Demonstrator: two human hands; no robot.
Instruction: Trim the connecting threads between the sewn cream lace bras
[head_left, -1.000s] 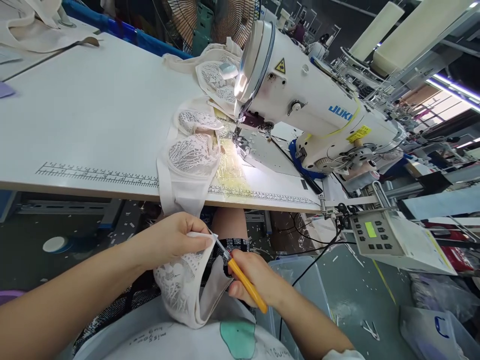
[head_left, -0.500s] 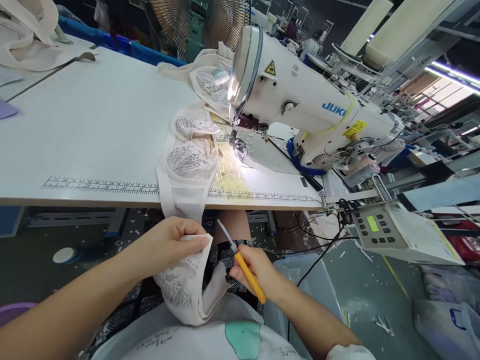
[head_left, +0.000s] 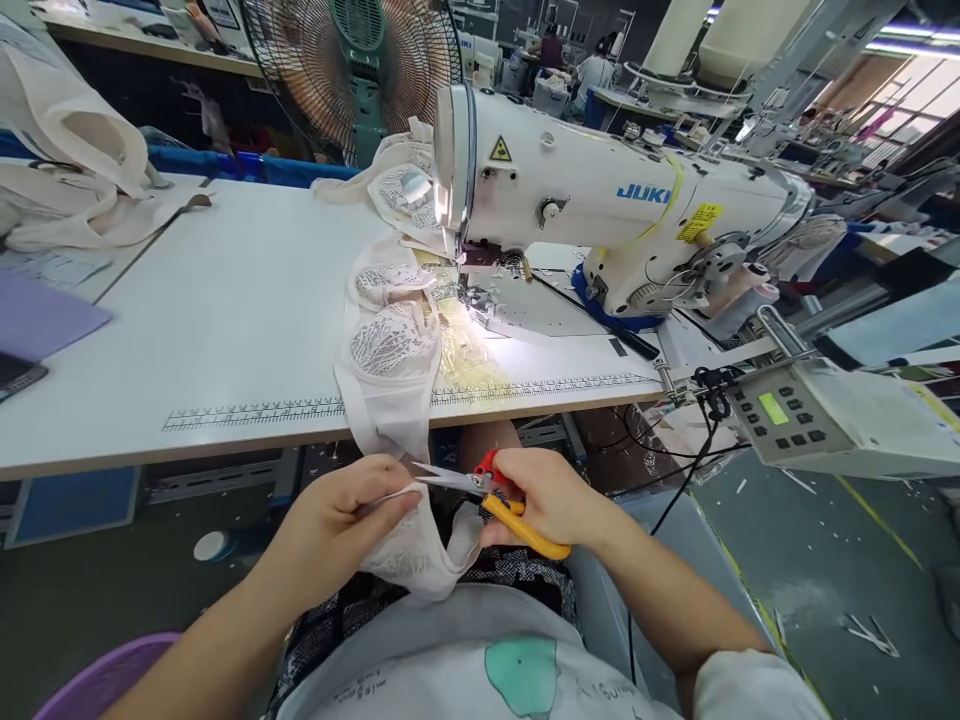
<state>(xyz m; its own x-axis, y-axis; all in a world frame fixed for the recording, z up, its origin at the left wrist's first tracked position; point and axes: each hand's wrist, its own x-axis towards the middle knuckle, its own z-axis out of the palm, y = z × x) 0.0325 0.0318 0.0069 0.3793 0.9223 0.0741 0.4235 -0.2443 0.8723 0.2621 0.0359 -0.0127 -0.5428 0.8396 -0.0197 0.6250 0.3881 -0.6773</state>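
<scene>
Below the table edge, my left hand (head_left: 360,515) pinches the edge of a white lace bra (head_left: 409,555). Part of the bra hangs over my lap, while a chain of joined white lace bras (head_left: 390,340) runs up across the table toward the needle. My right hand (head_left: 551,500) grips a pair of scissors (head_left: 536,530) with orange and red handles. The scissor blades are parted and point left, their tips close to my left fingertips at the bra's edge. Whether the blades touch fabric I cannot tell.
A white sewing machine (head_left: 570,170) stands on the white table (head_left: 247,310), with a fan (head_left: 367,90) behind. White fabric pieces (head_left: 82,170) and a purple sheet (head_left: 45,315) lie at left. A control box (head_left: 795,410) hangs right; a plastic bin (head_left: 667,600) stands below.
The scissors have swung left and opened, coming up to the bra edge in my left hand. Before, they were closed and pointed upward. The view has also shifted.
</scene>
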